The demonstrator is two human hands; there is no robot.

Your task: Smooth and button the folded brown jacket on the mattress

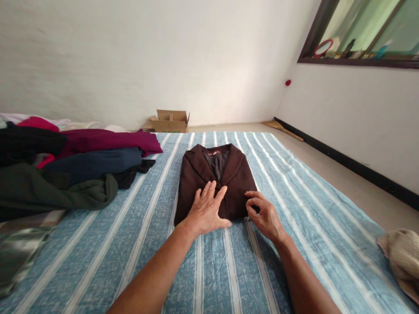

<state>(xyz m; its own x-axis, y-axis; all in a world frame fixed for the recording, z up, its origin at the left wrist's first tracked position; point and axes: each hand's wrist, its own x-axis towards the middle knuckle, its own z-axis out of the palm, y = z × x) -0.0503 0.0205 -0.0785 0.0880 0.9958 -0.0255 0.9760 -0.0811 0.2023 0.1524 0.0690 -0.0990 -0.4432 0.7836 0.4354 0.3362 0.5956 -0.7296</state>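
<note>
A dark brown jacket lies folded into a compact block, its collar and lapels facing up and away from me. Dark lining and a small label show inside the neck. My left hand rests on the lower front of the jacket with its fingers spread. At the jacket's lower right corner, my right hand curls its thumb and forefinger together in a pinch on the edge. The fabric between those fingertips is mostly hidden.
A blue and white striped bedsheet lies under the jacket. Piled clothes cover the left side. An open cardboard box stands by the far wall. A beige cloth bundle sits at the right edge, and a window is upper right.
</note>
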